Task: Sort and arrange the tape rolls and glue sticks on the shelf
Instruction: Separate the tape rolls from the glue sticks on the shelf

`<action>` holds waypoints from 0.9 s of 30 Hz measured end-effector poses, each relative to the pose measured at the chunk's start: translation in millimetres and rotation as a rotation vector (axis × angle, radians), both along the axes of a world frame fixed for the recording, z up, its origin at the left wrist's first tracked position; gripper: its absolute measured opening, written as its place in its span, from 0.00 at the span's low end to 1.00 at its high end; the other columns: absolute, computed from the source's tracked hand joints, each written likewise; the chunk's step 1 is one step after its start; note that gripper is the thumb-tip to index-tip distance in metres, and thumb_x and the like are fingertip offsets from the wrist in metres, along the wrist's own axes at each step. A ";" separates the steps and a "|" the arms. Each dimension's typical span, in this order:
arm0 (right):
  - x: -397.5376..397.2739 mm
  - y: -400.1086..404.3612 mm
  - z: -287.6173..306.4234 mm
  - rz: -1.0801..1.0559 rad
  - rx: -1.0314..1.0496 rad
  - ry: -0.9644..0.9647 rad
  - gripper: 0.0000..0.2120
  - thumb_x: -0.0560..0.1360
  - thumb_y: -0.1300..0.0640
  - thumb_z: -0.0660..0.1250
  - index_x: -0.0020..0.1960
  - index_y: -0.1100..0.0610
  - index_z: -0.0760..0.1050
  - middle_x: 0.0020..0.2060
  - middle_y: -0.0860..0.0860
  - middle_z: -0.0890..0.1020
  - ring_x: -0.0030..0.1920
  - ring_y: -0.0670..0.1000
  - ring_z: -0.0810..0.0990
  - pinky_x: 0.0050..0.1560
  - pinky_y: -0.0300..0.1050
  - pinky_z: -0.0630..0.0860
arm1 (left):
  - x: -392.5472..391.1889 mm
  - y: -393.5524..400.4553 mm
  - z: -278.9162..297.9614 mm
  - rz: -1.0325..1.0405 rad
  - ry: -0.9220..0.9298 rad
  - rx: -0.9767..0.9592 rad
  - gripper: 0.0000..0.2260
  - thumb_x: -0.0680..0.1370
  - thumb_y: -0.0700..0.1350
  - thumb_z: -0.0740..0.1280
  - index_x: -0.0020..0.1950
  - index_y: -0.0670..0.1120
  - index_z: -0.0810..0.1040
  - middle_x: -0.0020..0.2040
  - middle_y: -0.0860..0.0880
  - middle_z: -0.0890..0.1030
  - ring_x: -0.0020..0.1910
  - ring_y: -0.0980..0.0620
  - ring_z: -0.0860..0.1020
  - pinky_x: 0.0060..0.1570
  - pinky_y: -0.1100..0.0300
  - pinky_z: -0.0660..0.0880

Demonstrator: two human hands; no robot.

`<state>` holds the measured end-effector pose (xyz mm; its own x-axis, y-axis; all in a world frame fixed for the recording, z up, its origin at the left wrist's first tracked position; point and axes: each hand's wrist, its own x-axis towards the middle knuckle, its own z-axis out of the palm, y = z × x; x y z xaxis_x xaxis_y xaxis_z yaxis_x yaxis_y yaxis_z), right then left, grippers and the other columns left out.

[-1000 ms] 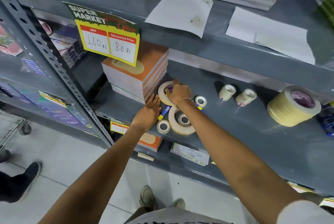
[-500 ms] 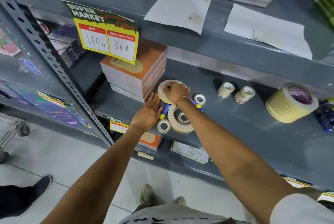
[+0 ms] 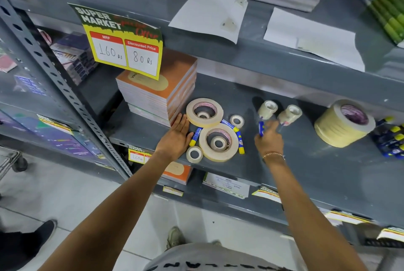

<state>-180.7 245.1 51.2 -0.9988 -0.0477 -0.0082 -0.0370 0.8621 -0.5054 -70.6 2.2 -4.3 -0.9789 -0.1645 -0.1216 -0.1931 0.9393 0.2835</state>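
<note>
Near small rolls, glue stick (image 3: 261, 128) upright.

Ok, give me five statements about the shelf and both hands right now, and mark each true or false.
1. The right hand holds a blue glue stick. True.
2. The left hand grips a tape roll. False: it lies flat and open on the shelf.
3. The big yellow tape roll lies right of the two small clear rolls. True.
4. The orange notebook stack stands right of the hands. False: it stands left.
5. The price sign shows a discounted price of 160. False: 80.
</note>
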 end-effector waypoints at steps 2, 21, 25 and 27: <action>1.9 15.7 -11.9 0.040 0.104 -0.049 0.12 0.74 0.65 0.64 0.56 0.68 0.69 0.53 0.69 0.78 0.53 0.69 0.78 0.50 0.55 0.76 | 0.4 0.2 -1.6 -0.004 0.005 -0.004 0.27 0.83 0.52 0.46 0.76 0.41 0.41 0.79 0.45 0.43 0.77 0.48 0.40 0.76 0.56 0.42; -1.9 -105.4 14.7 0.811 0.281 0.016 0.21 0.75 0.59 0.67 0.67 0.55 0.71 0.66 0.55 0.75 0.68 0.57 0.70 0.70 0.49 0.63 | 0.3 -3.0 -6.4 0.064 0.077 0.078 0.27 0.82 0.54 0.49 0.77 0.43 0.48 0.79 0.47 0.50 0.78 0.52 0.46 0.74 0.58 0.47; 24.5 -83.2 30.1 0.690 0.106 0.089 0.19 0.73 0.61 0.69 0.63 0.58 0.74 0.59 0.56 0.78 0.63 0.58 0.73 0.66 0.49 0.68 | -0.1 -4.2 -8.9 0.068 0.102 0.111 0.26 0.82 0.54 0.50 0.77 0.44 0.50 0.79 0.47 0.51 0.78 0.52 0.47 0.75 0.57 0.49; 50.7 -68.2 27.9 0.682 0.136 0.044 0.20 0.73 0.61 0.69 0.64 0.58 0.73 0.61 0.56 0.77 0.65 0.59 0.71 0.68 0.49 0.64 | -0.5 -4.6 -9.3 0.065 0.119 0.118 0.26 0.82 0.53 0.51 0.77 0.43 0.51 0.79 0.47 0.52 0.78 0.51 0.48 0.75 0.57 0.49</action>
